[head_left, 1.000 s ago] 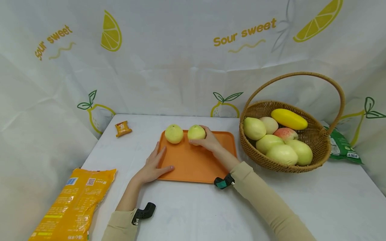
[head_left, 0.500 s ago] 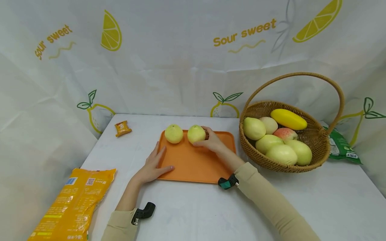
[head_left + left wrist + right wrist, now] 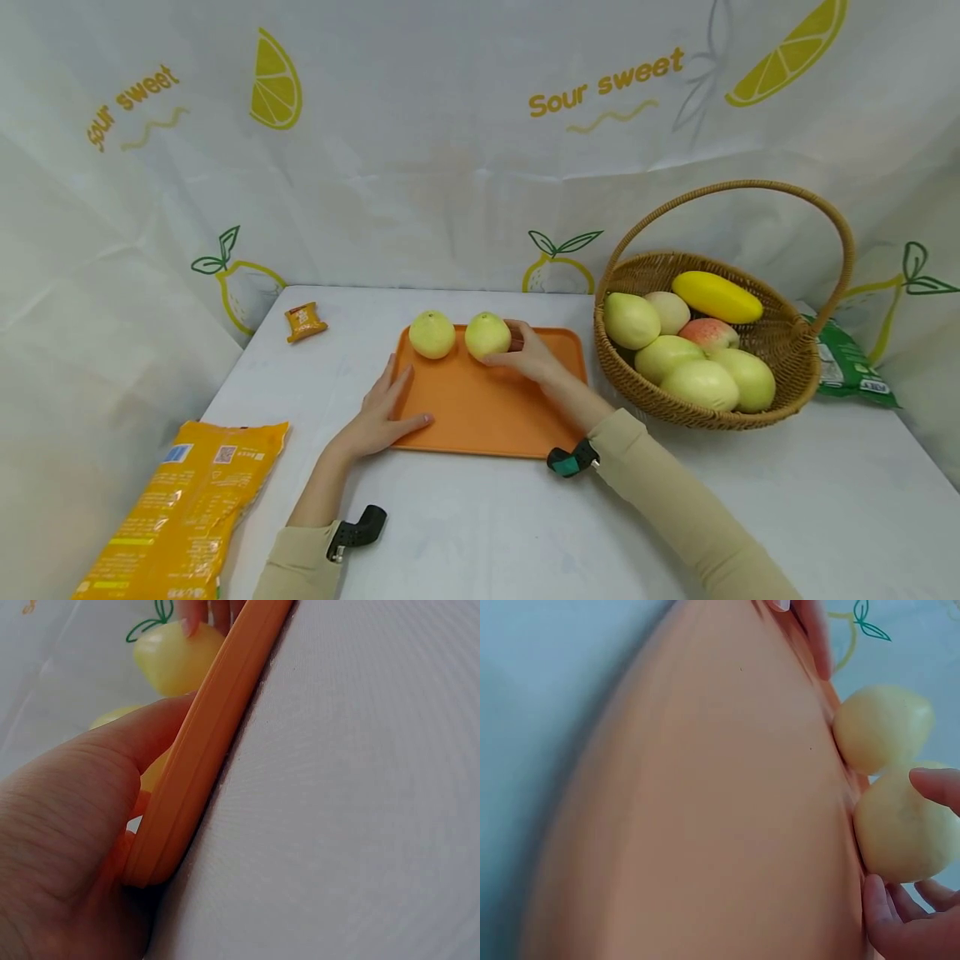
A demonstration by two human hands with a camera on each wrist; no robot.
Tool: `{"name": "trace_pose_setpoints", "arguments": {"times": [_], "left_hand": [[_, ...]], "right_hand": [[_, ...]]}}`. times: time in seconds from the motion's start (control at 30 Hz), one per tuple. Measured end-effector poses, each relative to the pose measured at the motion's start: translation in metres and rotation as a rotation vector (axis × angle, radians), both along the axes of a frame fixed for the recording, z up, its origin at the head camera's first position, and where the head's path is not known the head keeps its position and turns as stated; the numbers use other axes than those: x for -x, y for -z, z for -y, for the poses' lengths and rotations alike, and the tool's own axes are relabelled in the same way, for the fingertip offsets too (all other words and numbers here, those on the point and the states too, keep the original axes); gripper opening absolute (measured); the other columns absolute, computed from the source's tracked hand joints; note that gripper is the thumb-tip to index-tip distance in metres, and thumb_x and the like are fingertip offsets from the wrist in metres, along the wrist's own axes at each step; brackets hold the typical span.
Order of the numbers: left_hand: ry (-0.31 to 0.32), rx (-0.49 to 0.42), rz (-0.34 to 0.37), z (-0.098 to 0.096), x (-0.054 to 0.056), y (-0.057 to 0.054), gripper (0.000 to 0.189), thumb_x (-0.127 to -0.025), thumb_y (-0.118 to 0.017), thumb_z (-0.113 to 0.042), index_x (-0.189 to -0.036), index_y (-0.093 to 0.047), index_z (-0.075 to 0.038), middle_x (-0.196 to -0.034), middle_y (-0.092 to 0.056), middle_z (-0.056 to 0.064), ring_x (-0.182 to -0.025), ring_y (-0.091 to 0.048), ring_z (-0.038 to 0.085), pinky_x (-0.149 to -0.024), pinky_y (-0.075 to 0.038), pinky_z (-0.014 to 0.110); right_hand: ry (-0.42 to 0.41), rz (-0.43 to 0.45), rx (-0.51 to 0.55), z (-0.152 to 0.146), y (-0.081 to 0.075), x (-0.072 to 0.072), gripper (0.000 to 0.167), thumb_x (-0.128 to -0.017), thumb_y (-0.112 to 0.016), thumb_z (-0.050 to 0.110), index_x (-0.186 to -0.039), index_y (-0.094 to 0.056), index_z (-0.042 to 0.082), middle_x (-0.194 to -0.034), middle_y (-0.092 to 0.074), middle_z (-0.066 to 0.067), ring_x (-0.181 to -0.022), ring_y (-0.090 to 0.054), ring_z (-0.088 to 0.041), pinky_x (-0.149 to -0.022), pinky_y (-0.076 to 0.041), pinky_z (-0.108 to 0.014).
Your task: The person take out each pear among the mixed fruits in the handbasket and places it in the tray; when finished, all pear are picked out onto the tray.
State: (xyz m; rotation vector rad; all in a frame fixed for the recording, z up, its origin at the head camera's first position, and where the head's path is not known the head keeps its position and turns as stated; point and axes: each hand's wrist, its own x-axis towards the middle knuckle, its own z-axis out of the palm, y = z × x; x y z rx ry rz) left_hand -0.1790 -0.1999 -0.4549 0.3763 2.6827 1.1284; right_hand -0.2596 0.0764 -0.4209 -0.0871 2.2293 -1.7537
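An orange tray is lying near the middle of the tabletop. On it, along its far edge, two pale fruits are sitting: the left-hand fruit at the far-left corner, the right-hand fruit near the middle of that edge, a narrow gap separating them in the head view. The right hand is touching the right-hand fruit, its fingers curving round it, thumb on the near side and the others on the right side; how firmly they are pressing cannot be told. The left hand is resting at the tray's left edge, its fingers spread apart, thumb pointing inward just inside the near-left corner; in the left wrist view the thumb is touching the tray. A wicker basket is standing toward the tabletop's far-right corner, just beside the tray's right edge, and is holding a long yellow fruit, a red-tinged fruit, a cream-coloured fruit and four yellow-green fruits. A green packet is lying at the tabletop's right edge, partly hidden behind the basket. A small orange packet is lying near the tabletop's far-left corner, and a large orange bag is lying along its left edge. A white cloth printed with lemons is hanging behind the far edge
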Motion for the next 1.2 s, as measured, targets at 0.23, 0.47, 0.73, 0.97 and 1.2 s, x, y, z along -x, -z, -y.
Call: {"name": "trace_pose_setpoints", "arguments": {"times": [0.23, 0.47, 0.73, 0.97, 1.2], "left_hand": [[-0.001, -0.004, 0.014, -0.002, -0.002, -0.002, 0.094, -0.090, -0.067, -0.046, -0.157, -0.012, -0.008, -0.162, 0.015, 0.012, -0.146, 0.008, 0.040, -0.112, -0.003, 0.065], [0.000, 0.003, 0.011, -0.002, -0.002, -0.003, 0.094, -0.090, -0.067, -0.045, -0.157, -0.013, -0.008, -0.162, 0.015, 0.011, -0.146, 0.007, 0.039, -0.112, -0.003, 0.064], [0.006, 0.001, 0.000, -0.001, -0.002, -0.003, 0.094, -0.090, -0.067, -0.045, -0.157, -0.013, -0.008, -0.161, 0.014, 0.014, -0.146, 0.007, 0.040, -0.112, -0.002, 0.064], [0.013, 0.007, -0.006, 0.000, -0.003, -0.003, 0.093, -0.091, -0.065, -0.047, -0.157, -0.013, -0.006, -0.161, 0.014, 0.016, -0.145, 0.007, 0.043, -0.111, -0.001, 0.066], [0.012, 0.009, -0.008, -0.001, -0.003, -0.003, 0.093, -0.091, -0.065, -0.046, -0.157, -0.013, -0.005, -0.161, 0.014, 0.017, -0.145, 0.007, 0.042, -0.111, 0.000, 0.065]], "right_hand": [[0.077, 0.042, 0.095, -0.009, -0.003, -0.014, 0.072, -0.086, -0.073, 0.008, -0.147, -0.035, 0.004, -0.143, -0.043, -0.017, -0.126, -0.045, -0.031, -0.099, -0.044, -0.042], [0.138, 0.013, 0.179, -0.019, -0.005, -0.031, 0.054, -0.092, -0.062, 0.003, -0.142, -0.043, 0.000, -0.143, -0.044, -0.019, -0.123, -0.048, -0.030, -0.094, -0.048, -0.039], [0.081, 0.019, 0.223, -0.036, -0.011, -0.053, 0.045, -0.094, -0.057, 0.002, -0.138, -0.047, -0.002, -0.144, -0.044, -0.018, -0.123, -0.049, -0.030, -0.098, -0.046, -0.037], [0.021, 0.014, 0.229, -0.046, -0.026, -0.072, 0.039, -0.096, -0.057, 0.005, -0.134, -0.051, -0.002, -0.142, -0.046, -0.022, -0.125, -0.047, -0.037, -0.102, -0.042, -0.046], [-0.058, -0.047, 0.214, -0.059, -0.043, -0.085, 0.038, -0.096, -0.060, 0.009, -0.131, -0.053, -0.003, -0.137, -0.050, -0.020, -0.125, -0.047, -0.037, -0.102, -0.043, -0.045]]}}
